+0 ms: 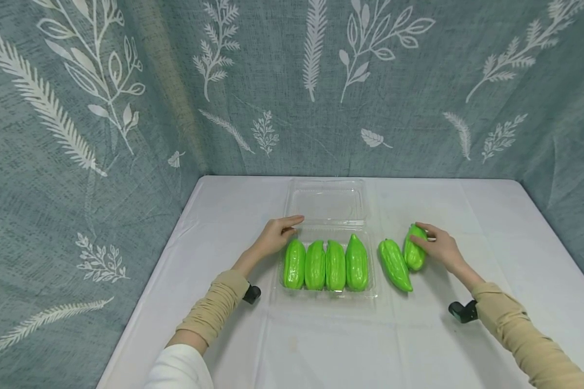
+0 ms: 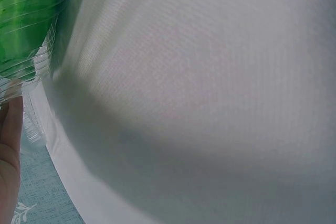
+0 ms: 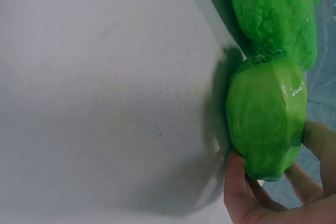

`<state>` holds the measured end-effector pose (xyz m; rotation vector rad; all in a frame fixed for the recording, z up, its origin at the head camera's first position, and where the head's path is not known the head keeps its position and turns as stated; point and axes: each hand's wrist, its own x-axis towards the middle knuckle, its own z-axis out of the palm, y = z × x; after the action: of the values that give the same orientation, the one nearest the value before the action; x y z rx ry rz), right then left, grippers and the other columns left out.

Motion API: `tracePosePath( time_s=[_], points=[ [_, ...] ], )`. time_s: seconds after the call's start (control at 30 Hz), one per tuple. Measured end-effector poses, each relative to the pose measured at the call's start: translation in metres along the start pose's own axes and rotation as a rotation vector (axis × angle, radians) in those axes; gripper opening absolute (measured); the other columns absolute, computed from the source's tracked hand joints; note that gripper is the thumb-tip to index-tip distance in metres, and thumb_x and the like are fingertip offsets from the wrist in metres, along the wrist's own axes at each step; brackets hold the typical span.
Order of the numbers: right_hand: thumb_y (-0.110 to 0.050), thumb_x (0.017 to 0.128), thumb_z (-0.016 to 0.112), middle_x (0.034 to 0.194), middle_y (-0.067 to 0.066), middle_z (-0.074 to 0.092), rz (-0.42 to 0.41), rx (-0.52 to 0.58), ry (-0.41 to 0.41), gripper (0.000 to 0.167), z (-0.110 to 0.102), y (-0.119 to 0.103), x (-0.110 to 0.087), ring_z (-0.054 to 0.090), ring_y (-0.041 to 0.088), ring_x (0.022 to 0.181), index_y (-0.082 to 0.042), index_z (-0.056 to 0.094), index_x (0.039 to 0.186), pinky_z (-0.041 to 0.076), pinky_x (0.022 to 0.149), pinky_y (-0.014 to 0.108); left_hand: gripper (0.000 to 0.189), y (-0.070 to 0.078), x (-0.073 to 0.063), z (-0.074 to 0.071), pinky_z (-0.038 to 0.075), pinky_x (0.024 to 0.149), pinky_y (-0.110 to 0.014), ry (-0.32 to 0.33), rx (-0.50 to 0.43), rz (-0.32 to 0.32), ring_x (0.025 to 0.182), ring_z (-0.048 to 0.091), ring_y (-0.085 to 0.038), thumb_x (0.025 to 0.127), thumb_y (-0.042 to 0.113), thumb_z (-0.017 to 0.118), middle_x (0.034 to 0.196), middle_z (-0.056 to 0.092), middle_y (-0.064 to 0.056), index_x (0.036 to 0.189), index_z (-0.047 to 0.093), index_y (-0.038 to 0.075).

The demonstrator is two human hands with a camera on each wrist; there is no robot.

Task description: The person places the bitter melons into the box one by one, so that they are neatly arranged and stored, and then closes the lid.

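Four green gourds (image 1: 326, 265) are seen packed side by side in the base of a clear plastic clamshell tray (image 1: 372, 294), which sits near the middle of the bench (image 1: 321, 346); its lid (image 1: 327, 201) lies folded back towards the far edge. Two gourds are outside the tray, on the bench just to its right. Judged from this layout, packing is mostly done: four are in, two are left, and the lid is not yet closed.

The right hand (image 1: 442, 247) is closed over the farther loose gourd (image 1: 413, 248); in the right wrist view its fingers (image 3: 239, 192) and thumb are curled round the gourd's blunt end, which lies on the cloth. The nearer loose gourd (image 1: 395, 265) lies untouched, just beside the held one.

The left hand (image 1: 274, 235) rests at the tray's far left corner, fingers loosely extended along the rim; whether the rim is pinched cannot be told.

Appearance of the gourds: bright, glossy green, ribbed lengthwise, tapered to one end, with a thin shiny film showing on the skin.
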<state>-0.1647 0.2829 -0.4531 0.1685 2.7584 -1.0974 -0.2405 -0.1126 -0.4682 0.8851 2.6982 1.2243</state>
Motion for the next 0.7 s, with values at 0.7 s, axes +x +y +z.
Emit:
tracePosePath(
  time_s=[0.7],
  points=[
    [-0.038,0.097,0.05,0.14,0.039,0.033,0.012,0.035,0.038,0.064,-0.0063,-0.0038,-0.001,0.036,0.053,0.128,0.0,0.032,0.145,0.04,0.1,0.063,0.04,-0.0014,-0.0006,0.0007,0.053,0.074,-0.024,0.007,-0.002,0.01,0.119,0.058,-0.03,0.09,-0.005,0.057,0.137,0.054,-0.016,0.13,0.056,-0.001]
  ],
)
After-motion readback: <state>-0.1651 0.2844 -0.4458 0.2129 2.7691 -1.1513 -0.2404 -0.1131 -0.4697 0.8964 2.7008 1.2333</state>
